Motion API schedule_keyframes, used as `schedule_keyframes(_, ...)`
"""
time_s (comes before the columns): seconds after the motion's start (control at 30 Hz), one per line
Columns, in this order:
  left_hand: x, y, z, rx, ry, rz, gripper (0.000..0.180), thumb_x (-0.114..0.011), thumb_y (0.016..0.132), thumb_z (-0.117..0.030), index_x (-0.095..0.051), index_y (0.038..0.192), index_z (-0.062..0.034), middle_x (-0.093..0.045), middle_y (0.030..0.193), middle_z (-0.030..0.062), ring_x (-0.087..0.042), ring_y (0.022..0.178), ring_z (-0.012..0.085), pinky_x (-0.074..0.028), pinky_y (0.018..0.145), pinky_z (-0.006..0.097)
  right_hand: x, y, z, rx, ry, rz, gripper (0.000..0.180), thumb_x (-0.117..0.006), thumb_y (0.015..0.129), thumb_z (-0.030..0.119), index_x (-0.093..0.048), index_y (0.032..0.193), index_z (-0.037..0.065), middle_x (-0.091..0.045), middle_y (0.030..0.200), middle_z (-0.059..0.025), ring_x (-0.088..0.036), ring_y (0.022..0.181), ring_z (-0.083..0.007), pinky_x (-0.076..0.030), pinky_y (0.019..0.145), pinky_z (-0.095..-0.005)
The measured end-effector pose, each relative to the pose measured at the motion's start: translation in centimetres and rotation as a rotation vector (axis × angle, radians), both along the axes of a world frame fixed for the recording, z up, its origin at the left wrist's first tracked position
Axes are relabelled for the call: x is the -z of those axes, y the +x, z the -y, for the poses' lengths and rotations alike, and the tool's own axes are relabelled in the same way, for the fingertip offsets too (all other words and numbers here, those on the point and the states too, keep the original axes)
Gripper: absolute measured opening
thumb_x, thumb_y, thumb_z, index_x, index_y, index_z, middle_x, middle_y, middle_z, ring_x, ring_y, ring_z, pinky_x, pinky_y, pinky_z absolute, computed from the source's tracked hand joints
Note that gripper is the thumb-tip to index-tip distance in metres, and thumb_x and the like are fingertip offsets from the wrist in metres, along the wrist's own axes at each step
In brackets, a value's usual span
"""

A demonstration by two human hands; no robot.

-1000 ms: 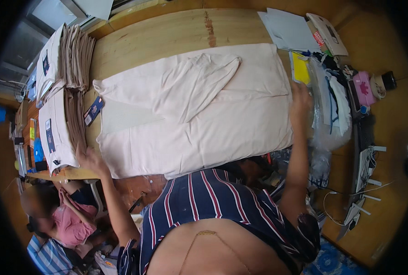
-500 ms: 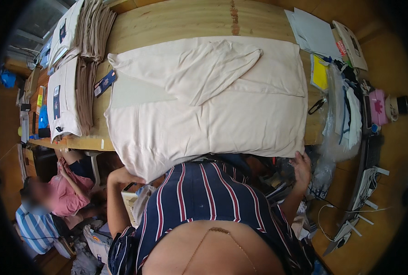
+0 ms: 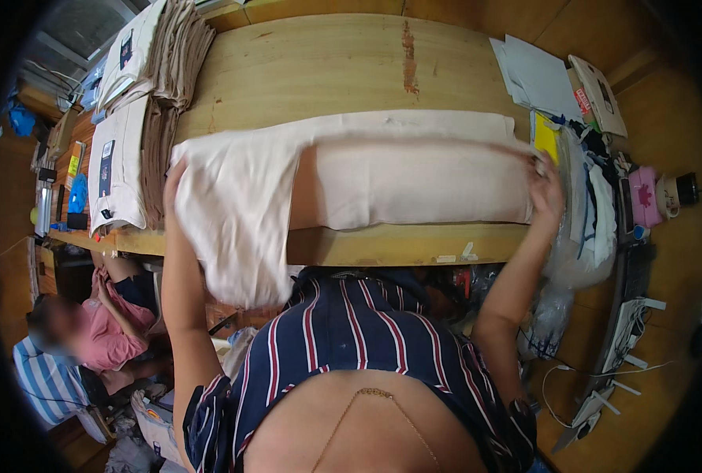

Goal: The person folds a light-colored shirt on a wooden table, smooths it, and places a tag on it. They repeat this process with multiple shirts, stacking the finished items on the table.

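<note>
A cream long-sleeved top (image 3: 414, 185) lies across the wooden table, its body doubled over lengthwise. My left hand (image 3: 176, 180) grips its left end, with the fingers partly hidden by the cloth. From that end a loose sleeve-like flap (image 3: 244, 213) hangs over the table's front edge, blurred by motion. At the opposite end my right hand (image 3: 546, 185) pinches the raised upper layer near its corner. Between both hands the folded edge is lifted a little, leaving a shadowed gap near the left part.
Stacks of folded cream garments (image 3: 121, 162) with dark tags stand at the left. White sheets (image 3: 536, 75), a yellow packet (image 3: 545, 135) and plastic-wrapped clothes (image 3: 595, 205) lie at the right. A person in pink (image 3: 114, 327) sits at lower left, beyond the table (image 3: 327, 59).
Both hands have risen from the front edge onto the table, carrying the near part of the top away from me and folding it over. The sleeve on top is now covered.
</note>
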State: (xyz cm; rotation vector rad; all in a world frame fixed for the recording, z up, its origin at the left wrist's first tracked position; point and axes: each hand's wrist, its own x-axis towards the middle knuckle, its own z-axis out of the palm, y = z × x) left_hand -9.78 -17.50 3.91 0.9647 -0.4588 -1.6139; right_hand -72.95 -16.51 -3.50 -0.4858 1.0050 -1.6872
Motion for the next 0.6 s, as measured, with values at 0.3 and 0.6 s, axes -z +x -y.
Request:
schedule_keyframes(0.3, 8.0, 1.5, 9.1, 0.109, 0.117, 0.077, 0.031, -0.049, 0.086, -0.021, -0.051, 0.108, 0.0001, -0.06, 0.094, 0.0106, -0.058, 0.084, 0.0187, -0.048, 0.078, 0.031, 3.2, 4.7, 10.0, 0.0, 0.333, -0.077, 0.027, -0.051, 0.082, 0.007, -0.046, 0.109, 0.002, -0.057, 0.092, -0.0117, -0.059, 0.085, -0.0232, -0.05, 0.068, -0.0299)
schedule_keyframes(0.6, 5.9, 7.4, -0.5, 0.393, -0.182, 1.815, 0.04, -0.063, 0.068, -0.009, -0.05, 0.107, -0.0051, -0.04, 0.125, 0.0136, -0.037, 0.116, 0.0271, -0.034, 0.091, 0.044, -4.5, 30.4, 4.2, -0.554, -0.659, -1.37, 0.045, -0.062, 0.068, 0.008, -0.051, 0.111, 0.006, -0.05, 0.114, -0.0107, -0.047, 0.106, -0.0234, -0.037, 0.09, -0.0359)
